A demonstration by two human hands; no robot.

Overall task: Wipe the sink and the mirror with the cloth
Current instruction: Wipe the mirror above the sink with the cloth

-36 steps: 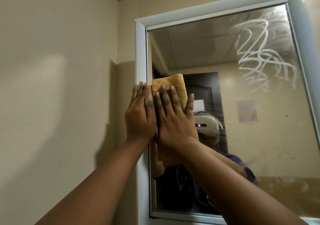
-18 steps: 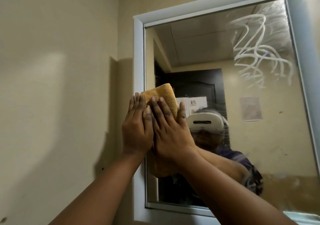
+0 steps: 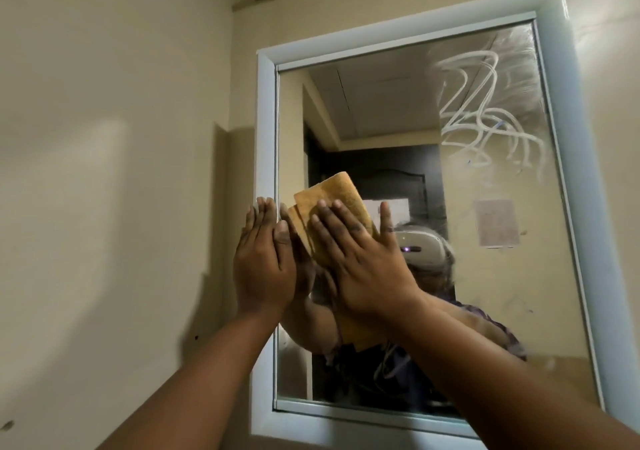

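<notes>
The mirror step is under way: the right hand [image 3: 360,262] is pressing the yellow cloth [image 3: 332,203] flat against the mirror [image 3: 502,276] near its left edge, fingers straight and spread, pinching nothing. The left hand [image 3: 265,262] is lying flat beside it, fingers together over the white frame [image 3: 265,120]. Judging by the white smears [image 3: 485,113] sitting upper right, well apart from the cloth, the next move is calling for a sweep up and across; the sink is not showing.

Glossy glass on the mirror [image 3: 398,110], smeared with dull white streaks [image 3: 485,113] up at one o'clock. Its frame [image 3: 266,137] looks smooth, pale, faintly shiny. The cloth [image 3: 332,196] is mustard-yellow fabric, nappy and matt. Wall [image 3: 104,137] at nine o'clock: cream paint, soft sheen.
</notes>
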